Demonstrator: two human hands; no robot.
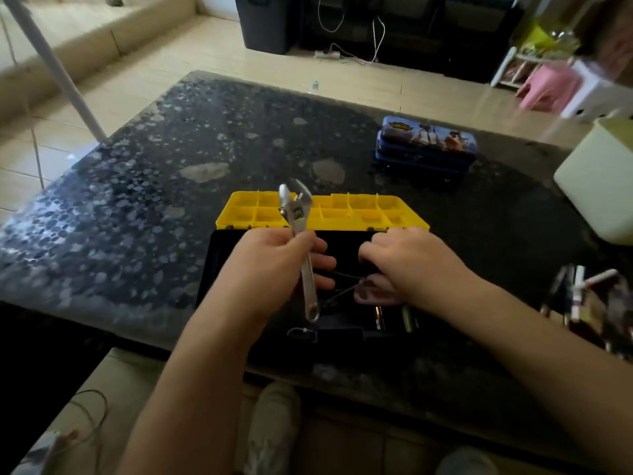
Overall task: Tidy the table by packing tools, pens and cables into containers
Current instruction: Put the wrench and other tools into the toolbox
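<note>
Bare forearms (212,354), wht sneakers (274,426).

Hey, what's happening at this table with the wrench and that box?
A person is tidying up. Their left hand grips a silver adjustable wrench above an open black toolbox with a yellow lid. Their right hand reaches inside it; what it grasps is unclear. A blue tin case sits closed farther back.

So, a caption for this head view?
Left hand holds an adjustable wrench over the open toolbox; right hand reaches inside.
</note>
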